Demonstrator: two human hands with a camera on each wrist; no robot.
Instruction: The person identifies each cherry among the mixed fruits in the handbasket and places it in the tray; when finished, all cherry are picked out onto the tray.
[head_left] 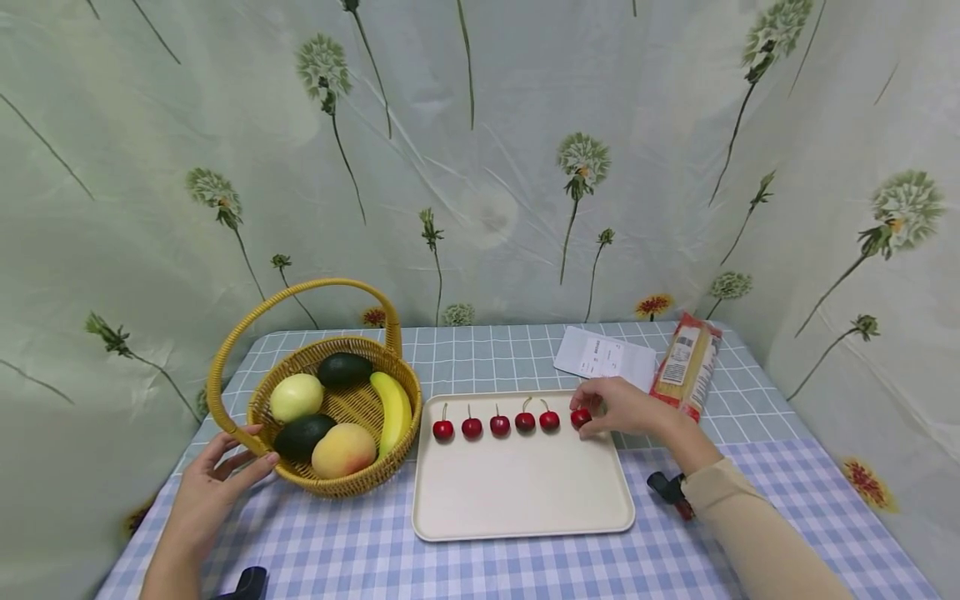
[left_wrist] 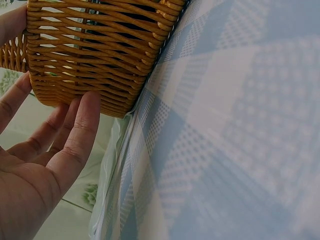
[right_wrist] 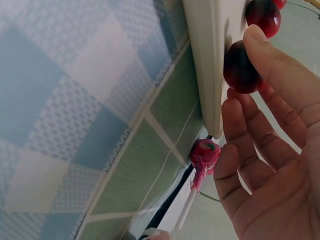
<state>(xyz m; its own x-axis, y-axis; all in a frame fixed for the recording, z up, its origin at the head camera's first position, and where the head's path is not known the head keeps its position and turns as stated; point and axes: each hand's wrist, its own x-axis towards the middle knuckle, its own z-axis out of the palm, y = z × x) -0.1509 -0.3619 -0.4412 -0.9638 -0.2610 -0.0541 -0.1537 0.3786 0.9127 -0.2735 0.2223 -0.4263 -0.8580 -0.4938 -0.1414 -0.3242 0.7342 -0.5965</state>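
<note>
My right hand [head_left: 618, 406] pinches a dark red cherry [right_wrist: 241, 69] between thumb and fingers, at the right end of a row of cherries [head_left: 500, 425]. The row runs along the far half of a cream rectangular tray [head_left: 517, 492], most stems pointing away from me. To the left stands a yellow wicker basket [head_left: 352, 485] with a tall handle. In it lie a banana [head_left: 392, 410], a peach [head_left: 343, 451], two dark green avocados [head_left: 345, 370] and a pale green round fruit [head_left: 297, 397]. My left hand [head_left: 217, 475] touches the basket's left side near the handle's foot, fingers extended.
Behind the tray's right corner lie a white labelled packet [head_left: 603, 357] and a red-ended bag of noodles [head_left: 686, 365]. A checked cloth [head_left: 525, 571] covers the near table. A floral curtain [head_left: 480, 167] hangs close behind and on both sides.
</note>
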